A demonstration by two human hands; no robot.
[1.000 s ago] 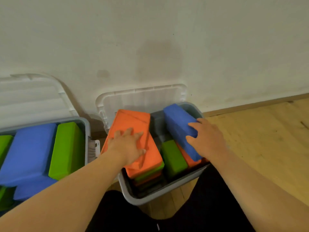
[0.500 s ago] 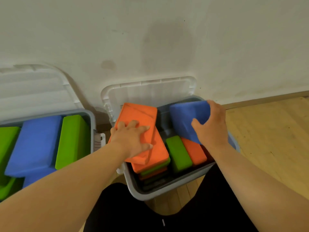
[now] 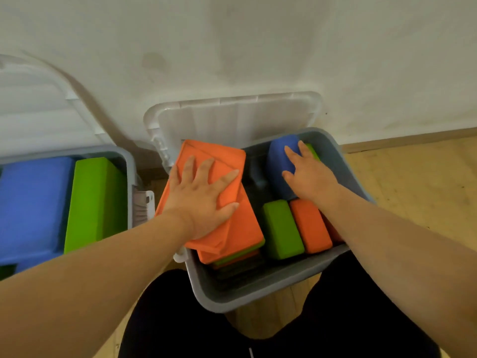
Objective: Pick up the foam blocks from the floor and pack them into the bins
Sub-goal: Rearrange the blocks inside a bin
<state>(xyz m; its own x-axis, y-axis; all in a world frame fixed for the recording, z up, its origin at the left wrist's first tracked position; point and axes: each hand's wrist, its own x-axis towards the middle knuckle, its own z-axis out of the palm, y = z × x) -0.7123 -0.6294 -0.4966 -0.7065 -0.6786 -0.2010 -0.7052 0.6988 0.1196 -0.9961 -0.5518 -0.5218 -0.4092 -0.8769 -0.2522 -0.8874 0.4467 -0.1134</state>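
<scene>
Blue block [image 3: 280,166], held raised half a second ago, now lies pressed into the bin's [image 3: 258,298] 1 o'clock corner under the right hand's [image 3: 309,177] straight fingers, with the left hand [image 3: 201,200], fingers wide, flat on the orange block [image 3: 240,228] at 9 o'clock; this block judged packed.

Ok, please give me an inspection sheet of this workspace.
Surface: light wooden floor.
Job's things: large orange foam block juts over the grey plastic bin's left rim; blue foam block at its far end.
Clutter: nothing seen.
Hands: left hand flat on the orange block; right hand rests on the blue block.
Cables: nothing seen.
Surroundings: white wall; open white plastic lid; second grey bin, left, holding a green foam block.
</scene>
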